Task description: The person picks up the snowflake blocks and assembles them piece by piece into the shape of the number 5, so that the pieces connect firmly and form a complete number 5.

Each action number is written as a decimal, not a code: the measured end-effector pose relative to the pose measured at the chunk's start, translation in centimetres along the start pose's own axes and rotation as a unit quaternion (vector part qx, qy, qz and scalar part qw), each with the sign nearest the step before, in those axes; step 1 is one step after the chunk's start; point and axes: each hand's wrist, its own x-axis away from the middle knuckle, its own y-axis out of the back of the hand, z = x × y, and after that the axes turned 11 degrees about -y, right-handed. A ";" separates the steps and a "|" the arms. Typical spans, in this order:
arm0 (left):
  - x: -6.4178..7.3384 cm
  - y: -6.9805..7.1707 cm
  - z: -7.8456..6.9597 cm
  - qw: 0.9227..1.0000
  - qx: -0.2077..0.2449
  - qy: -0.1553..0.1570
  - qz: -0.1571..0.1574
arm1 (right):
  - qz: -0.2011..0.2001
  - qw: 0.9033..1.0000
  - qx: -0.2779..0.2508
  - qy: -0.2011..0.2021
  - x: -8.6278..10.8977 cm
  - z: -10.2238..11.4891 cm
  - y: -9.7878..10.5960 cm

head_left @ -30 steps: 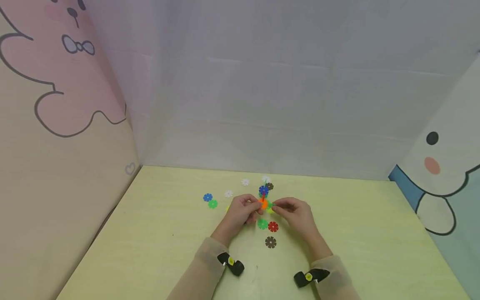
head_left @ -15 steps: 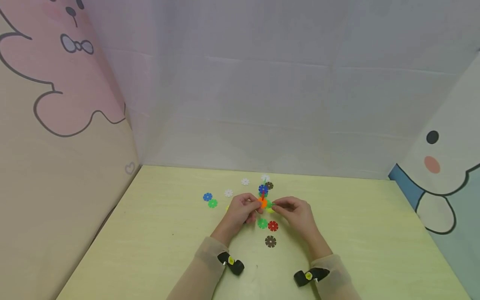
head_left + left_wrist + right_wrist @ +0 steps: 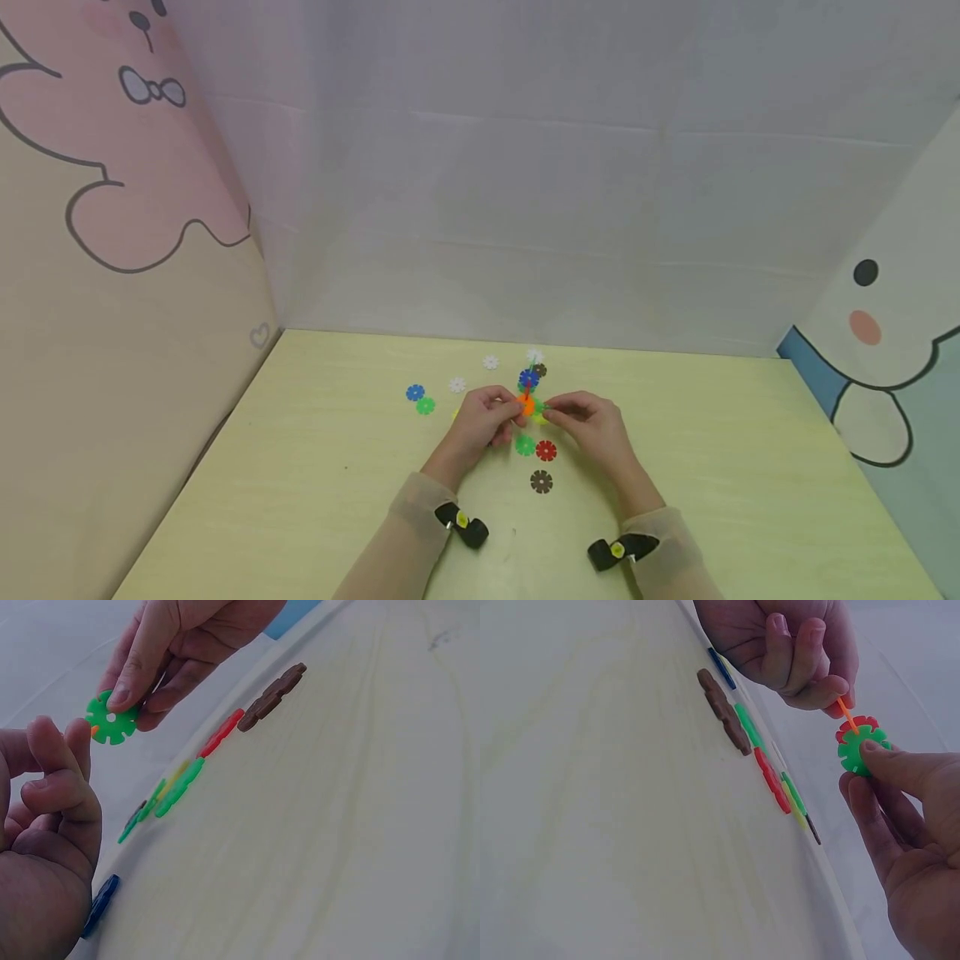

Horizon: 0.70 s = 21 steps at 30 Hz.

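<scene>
Ahead of me, both hands hold a chain of slotted plastic snowflake discs up off the table. My left hand pinches the orange disc by its left side. Thumb and fingers of my right hand pinch a green disc, which meets the orange disc's edge. A red disc shows behind the green one in the right wrist view. Farther out, a blue disc and a white disc appear in line with the chain. How the far discs join is too small to tell.
Loose discs lie flat around the hands: green, red and brown in front. Blue, green and white lie to the left. A pale curtain closes off the table's back edge.
The far end of the disc chain has swung very slightly to the right. Both hands keep their pinches in nearly the same place.
</scene>
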 end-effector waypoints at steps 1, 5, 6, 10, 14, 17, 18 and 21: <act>0.0 0.0 0.0 1.000 0.000 0.000 0.001 | 0.002 1.000 0.000 0.001 0.0 0.0 0.0; 0.1 -0.1 -0.1 1.000 -0.002 -0.001 0.004 | 0.004 1.000 0.002 0.006 0.0 0.0 0.0; 0.1 -0.1 -0.1 1.000 -0.003 -0.001 0.005 | 0.004 1.000 0.003 0.008 0.0 0.0 0.0; 0.0 -0.1 0.1 1.000 -0.007 -0.002 0.011 | -0.003 1.000 0.016 0.019 -0.1 -0.1 -0.1; 0.0 0.0 0.2 1.000 -0.012 -0.003 0.017 | -0.009 0.999 0.025 0.032 -0.1 -0.2 -0.1; 0.1 0.0 0.1 1.000 -0.015 0.001 0.022 | -0.006 0.999 0.026 0.046 -0.1 -0.3 -0.1; 0.1 0.0 0.0 1.000 -0.016 0.002 0.023 | -0.004 0.998 0.026 0.050 -0.1 -0.3 -0.1; 0.2 0.0 -0.1 1.000 -0.017 0.009 0.025 | -0.001 0.998 0.019 0.061 -0.1 -0.3 -0.1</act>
